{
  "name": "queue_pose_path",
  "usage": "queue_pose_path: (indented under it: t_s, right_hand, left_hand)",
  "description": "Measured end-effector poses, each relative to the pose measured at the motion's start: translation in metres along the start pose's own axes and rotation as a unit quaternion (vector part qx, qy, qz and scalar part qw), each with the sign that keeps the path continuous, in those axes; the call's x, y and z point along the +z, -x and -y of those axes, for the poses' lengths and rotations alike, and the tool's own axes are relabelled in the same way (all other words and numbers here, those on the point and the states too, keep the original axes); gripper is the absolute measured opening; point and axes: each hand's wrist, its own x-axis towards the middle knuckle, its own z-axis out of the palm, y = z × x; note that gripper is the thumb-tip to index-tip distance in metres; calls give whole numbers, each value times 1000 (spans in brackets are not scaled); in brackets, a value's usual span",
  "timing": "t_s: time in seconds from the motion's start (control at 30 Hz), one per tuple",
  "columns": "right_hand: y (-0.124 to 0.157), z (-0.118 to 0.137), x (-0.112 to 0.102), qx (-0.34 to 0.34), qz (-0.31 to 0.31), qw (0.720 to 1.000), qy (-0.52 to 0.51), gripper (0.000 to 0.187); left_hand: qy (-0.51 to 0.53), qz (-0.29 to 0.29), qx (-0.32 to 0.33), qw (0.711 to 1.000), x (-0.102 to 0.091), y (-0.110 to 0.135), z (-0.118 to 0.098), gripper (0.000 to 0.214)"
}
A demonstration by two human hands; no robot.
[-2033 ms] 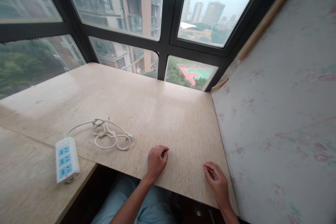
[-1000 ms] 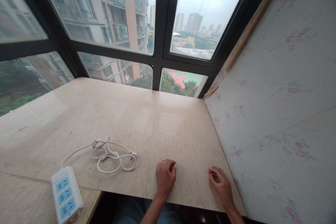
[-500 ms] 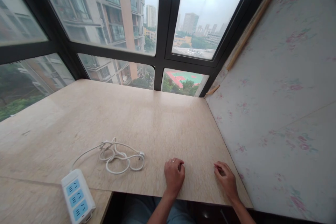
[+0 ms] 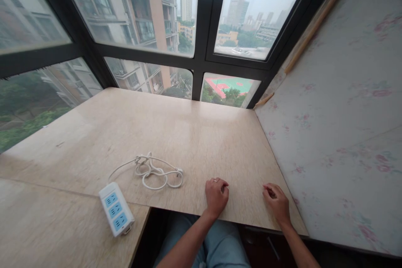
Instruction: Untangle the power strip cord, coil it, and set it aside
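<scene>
The left hand [image 4: 216, 197] lies at the front edge of the table [image 4: 201, 134], to the right of the inner corner where that edge turns toward the person. Its fingers are curled in toward the thumb in a loose fist, back of the hand upward, with a ring [image 4: 215, 180] on one finger. The right hand [image 4: 277, 202] is near the table's front right corner, just beside the right edge; its fingers are also loosely closed, their tips close to the thumb, and the hollow inside is in shadow. The two hands are apart, with bare tabletop between them. To the left of the left hand, a white cord [image 4: 155, 187] lies in tangled loops a little way in from the front edge, its plug [image 4: 179, 171] at the right end of the tangle, nearest that hand. From the loops the cord runs left to the far end of a white power strip [image 4: 117, 209], which lies slantwise near the inner corner, three blue socket panels facing up, its far end across the seam in the tabletop. Dark-framed windows [image 4: 198, 65] stand along the far edge, a flowered wall [image 4: 342, 125] along the right edge, and blue trousers [image 4: 224, 245] show below the front edge.
</scene>
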Motion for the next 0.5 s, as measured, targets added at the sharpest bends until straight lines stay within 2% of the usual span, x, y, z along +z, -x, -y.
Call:
queue_pose_path:
  t_s: [0.13, 0.2, 0.27, 0.3, 0.37, 0.43, 0.5]
  right_hand:
    - [1, -2, -2, 11, 8, 1000, 9, 25]
    - [1, -3, -3, 14, 14, 1000, 13, 26]
    - [1, -6, -4, 19, 19, 1000, 14, 28]
    - [1, -7, -4, 22, 21, 999, 13, 29]
    - [2, -10, -5, 29, 23, 999, 13, 30]
    - [2, -12, -4, 33, 26, 999, 15, 31]
    - [2, -13, -4, 31, 27, 999, 22, 32]
  left_hand:
    - [38, 40, 6, 998, -9, 3, 4, 20]
    - [95, 65, 1, 993, -22, 8, 7, 21]
    - [159, 59, -17, 985, -41, 17, 11, 21]
    - [182, 38, -26, 982, -54, 24, 14, 20]
    - [183, -45, -29, 982, -85, 41, 21, 18]
    - [132, -163, -47, 977, -121, 60, 32, 16]
    - [32, -270, -70, 960, -159, 79, 49, 15]
